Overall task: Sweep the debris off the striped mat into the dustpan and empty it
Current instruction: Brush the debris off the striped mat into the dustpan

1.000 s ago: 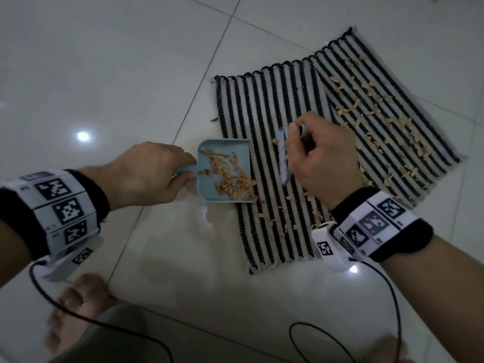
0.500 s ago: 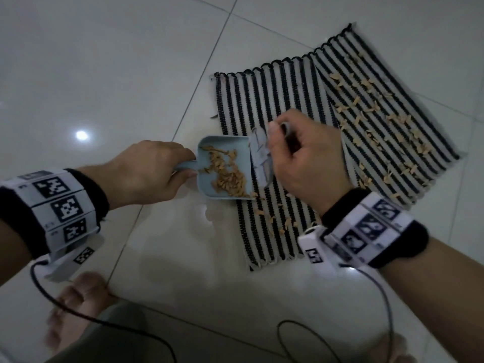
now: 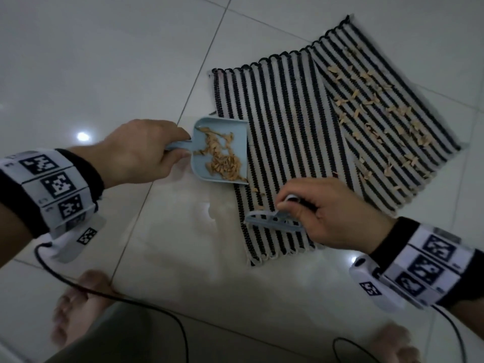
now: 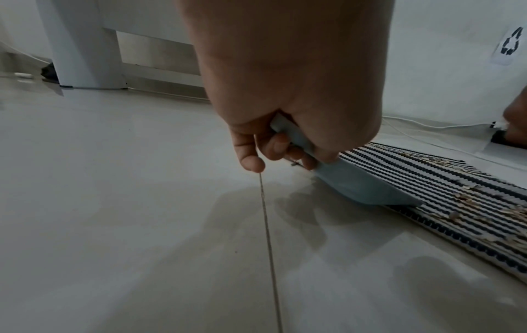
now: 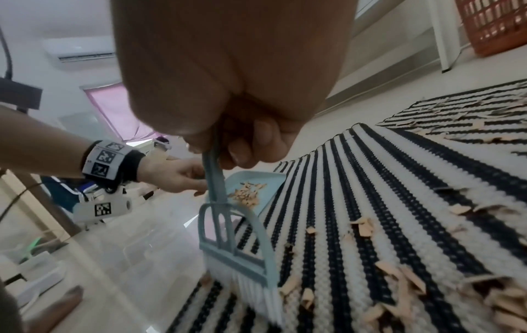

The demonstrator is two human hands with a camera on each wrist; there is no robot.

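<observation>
On the floor tiles at left, the left hand (image 3: 136,150) curls its fingers round the dustpan (image 3: 222,150) handle, lip touching the mat (image 3: 282,132). Rightward, the right hand (image 3: 332,213) pinches the brush (image 3: 272,218) handle, bristles down among debris (image 5: 399,277) near the mat's front edge.

The striped mat (image 3: 282,142) runs in black and white bands, with a black looped edging along its far side. A second mat (image 3: 408,74) beside it carries the same black and white stripes. Debris (image 3: 366,113) scattered over it is pale tan, like the heap lying in the dustpan (image 3: 201,163), which is pale blue all over. The brush (image 5: 228,236) has a matching pale blue frame and white bristles. The floor (image 3: 104,61) is glossy white tile with thin grey grout lines. Both wristbands (image 3: 52,184) are white, printed with black square codes, over black cuffs. A basket (image 5: 493,24) is orange-red lattice.
</observation>
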